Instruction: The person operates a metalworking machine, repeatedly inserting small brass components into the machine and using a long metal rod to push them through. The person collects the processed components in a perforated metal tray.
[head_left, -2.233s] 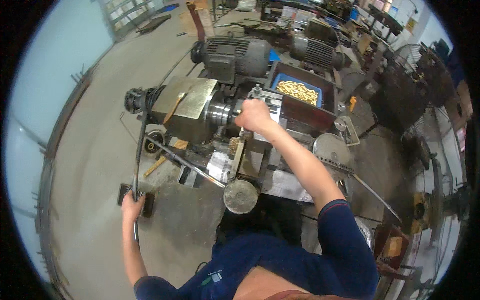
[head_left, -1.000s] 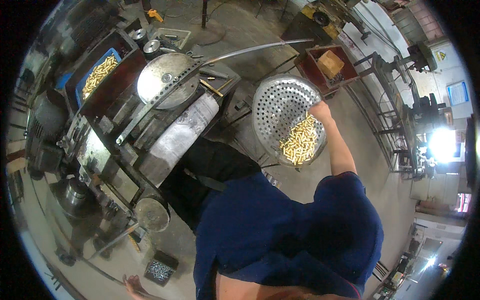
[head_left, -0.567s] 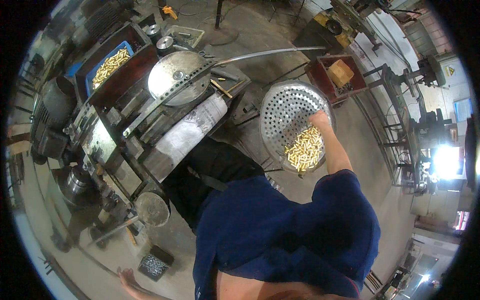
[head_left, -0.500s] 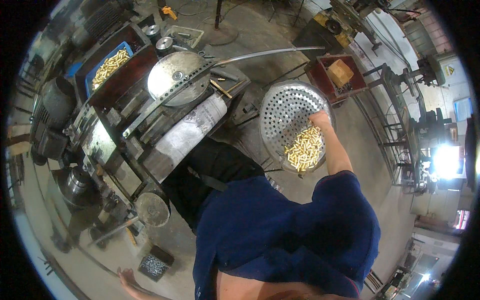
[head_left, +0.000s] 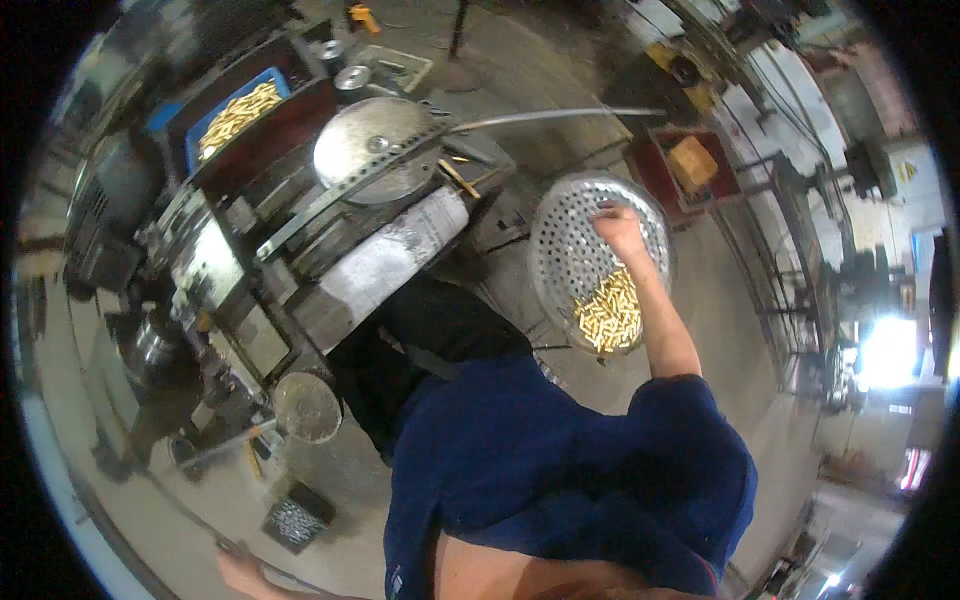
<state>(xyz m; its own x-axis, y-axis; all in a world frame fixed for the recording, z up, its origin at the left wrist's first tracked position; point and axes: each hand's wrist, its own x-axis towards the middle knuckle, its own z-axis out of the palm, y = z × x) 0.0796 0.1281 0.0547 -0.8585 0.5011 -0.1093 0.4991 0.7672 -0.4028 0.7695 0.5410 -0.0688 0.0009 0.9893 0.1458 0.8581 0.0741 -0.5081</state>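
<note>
My right hand [head_left: 619, 228] is over the upper part of a round perforated metal pan [head_left: 558, 235]. Its fingers are curled closed, and whatever they hold is too small to make out. Small brass-coloured cylindrical pieces [head_left: 608, 318] lie heaped in the pan's near part, below my wrist. Down at the lower left, my left hand [head_left: 238, 570] hangs well apart from the pan, its fingers blurred. A dark square box [head_left: 297, 517] of small grey metal parts stands on the floor beside it.
A machine bench on my left carries a large metal disc [head_left: 375, 150], a perforated bar [head_left: 350, 195] and a paper-covered surface [head_left: 395, 255]. Behind it, a blue tray [head_left: 278, 83] holds more brass pieces. A red bin [head_left: 728, 187] with a cardboard box [head_left: 692, 163] stands beyond the pan.
My right hand has moved up and left across the pan, away from the brass pieces. My left hand has shifted slightly left and down. The whole view has tilted a little.
</note>
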